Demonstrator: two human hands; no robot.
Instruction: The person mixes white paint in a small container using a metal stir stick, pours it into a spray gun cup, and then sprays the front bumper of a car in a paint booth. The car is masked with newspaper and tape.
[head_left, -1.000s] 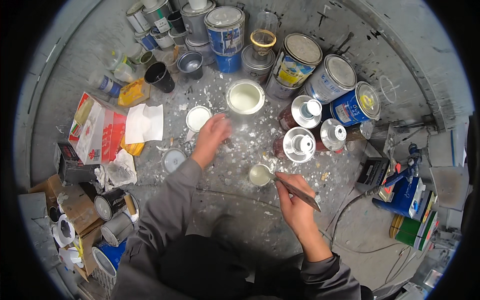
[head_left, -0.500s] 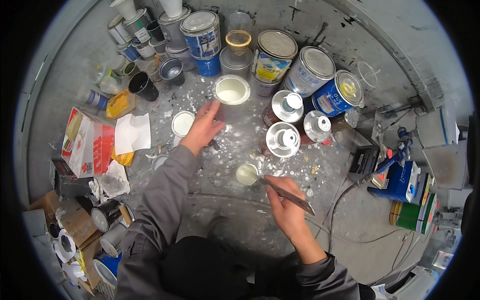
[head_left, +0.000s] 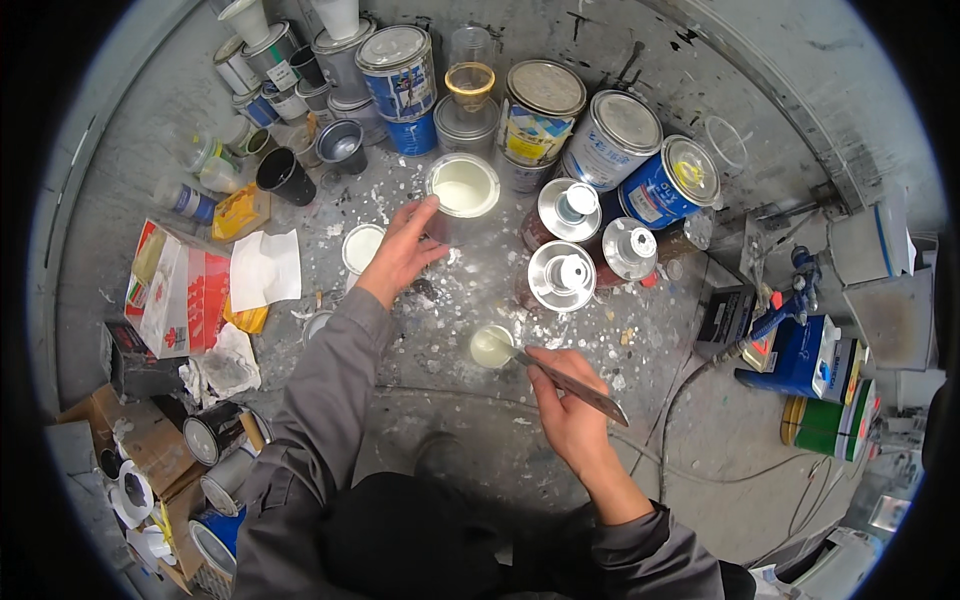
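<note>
My left hand (head_left: 402,250) reaches forward with spread fingers, its fingertips touching the side of an open can of pale cream paint (head_left: 463,186). A loose white lid (head_left: 361,247) lies just left of that hand. My right hand (head_left: 568,396) grips a flat metal stirring blade (head_left: 570,380). The blade's tip rests in a small cup of pale paint (head_left: 491,346) standing on the paint-spattered floor.
Several closed paint cans (head_left: 545,115) stand at the back, with three metal solvent tins (head_left: 561,275) right of the open can. A red and white carton (head_left: 172,290) and paper lie to the left. A blue tool (head_left: 800,345) and cables sit to the right.
My left hand has slid forward from the floor to the open can's side. The right hand keeps the blade in the small cup. The view has shifted slightly.
</note>
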